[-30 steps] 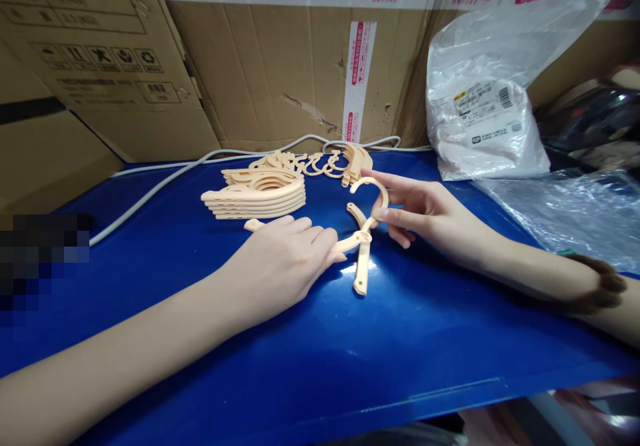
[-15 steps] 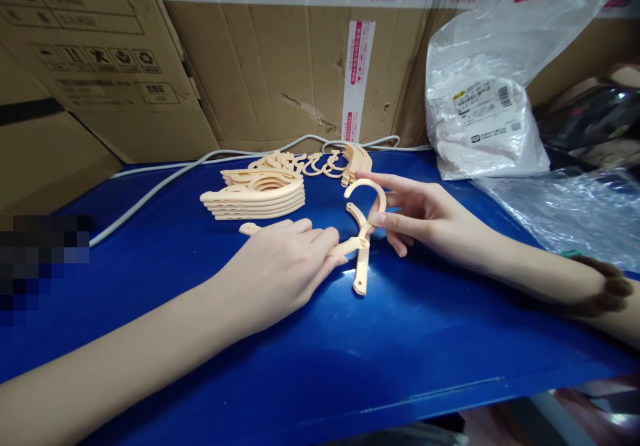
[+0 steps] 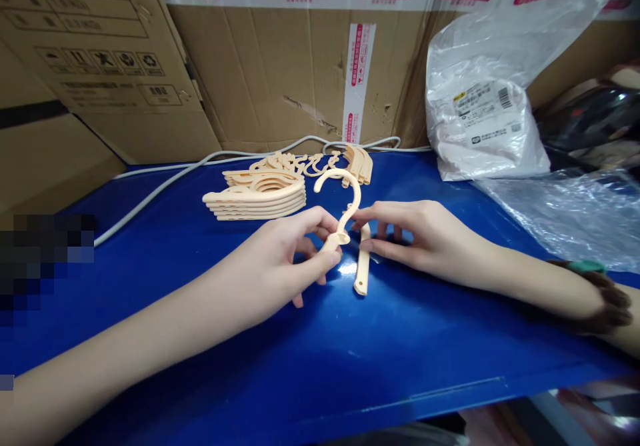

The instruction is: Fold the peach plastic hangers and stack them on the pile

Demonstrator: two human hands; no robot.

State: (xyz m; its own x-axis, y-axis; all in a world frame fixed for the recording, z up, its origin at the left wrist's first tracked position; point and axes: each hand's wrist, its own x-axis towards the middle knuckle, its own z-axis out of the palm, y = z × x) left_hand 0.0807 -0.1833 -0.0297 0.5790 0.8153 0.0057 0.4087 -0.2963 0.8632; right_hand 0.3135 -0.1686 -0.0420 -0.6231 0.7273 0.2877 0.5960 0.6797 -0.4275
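Note:
Between the thumb and fingers of my left hand (image 3: 293,253) is a cream plastic hanger hook (image 3: 356,196). It stands tilted with its curve up, joined at its lower end to a piece that my hand mostly hides. Just to the right, my right hand (image 3: 420,236) closes its thumb and index finger on a separate cream hanger arm (image 3: 363,269). That arm has a small hole at its near end, which points toward me on the table. Behind my left hand lies a neat stack of folded hangers (image 3: 255,199).
Loose hooks (image 3: 280,161) and a bundle of curved hanger arms (image 3: 357,164) lie at the back of the blue table (image 3: 300,373). A white cable (image 3: 170,193) runs behind them. Cardboard boxes (image 3: 280,66) stand at the back, with a plastic bag (image 3: 480,113) at right.
My left hand has turned and now pinches the hook's base; the hook has shifted left. My right hand has let go of the hook and moved onto the hanger arm on the table.

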